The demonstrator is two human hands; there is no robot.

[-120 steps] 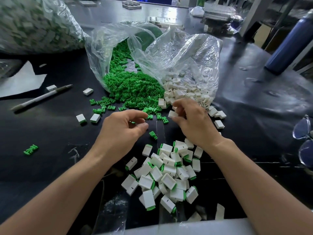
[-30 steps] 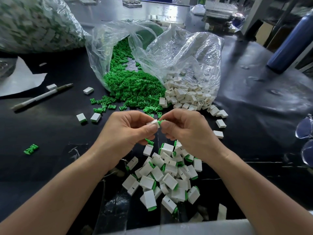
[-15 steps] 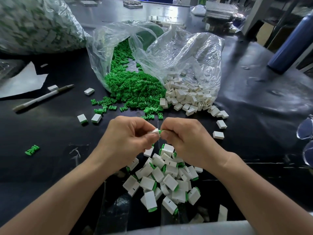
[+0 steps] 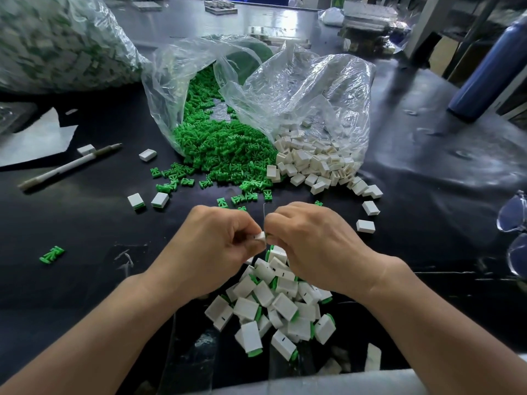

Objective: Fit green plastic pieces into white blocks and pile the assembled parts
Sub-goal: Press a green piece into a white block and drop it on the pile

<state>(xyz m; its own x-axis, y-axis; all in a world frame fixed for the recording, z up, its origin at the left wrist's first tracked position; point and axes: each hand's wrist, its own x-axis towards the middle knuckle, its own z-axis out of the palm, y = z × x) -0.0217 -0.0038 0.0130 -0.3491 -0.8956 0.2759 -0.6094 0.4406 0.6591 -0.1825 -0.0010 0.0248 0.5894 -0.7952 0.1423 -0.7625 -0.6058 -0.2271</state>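
By the near edge of the counter lies your pile of finished parts, white with green ends. Just above it your left hand and right hand meet, both pinching one small white block between curled fingertips. Farther back, loose green pieces and white blocks spill from clear bags toward the counter's middle.

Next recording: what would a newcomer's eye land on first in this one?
A bright heap of green pieces spills from a clear bag at centre, with loose white blocks heaped just right of it. In front, the left-hand grip and right-hand grip meet, both pinching a single block over the pile of assembled parts.
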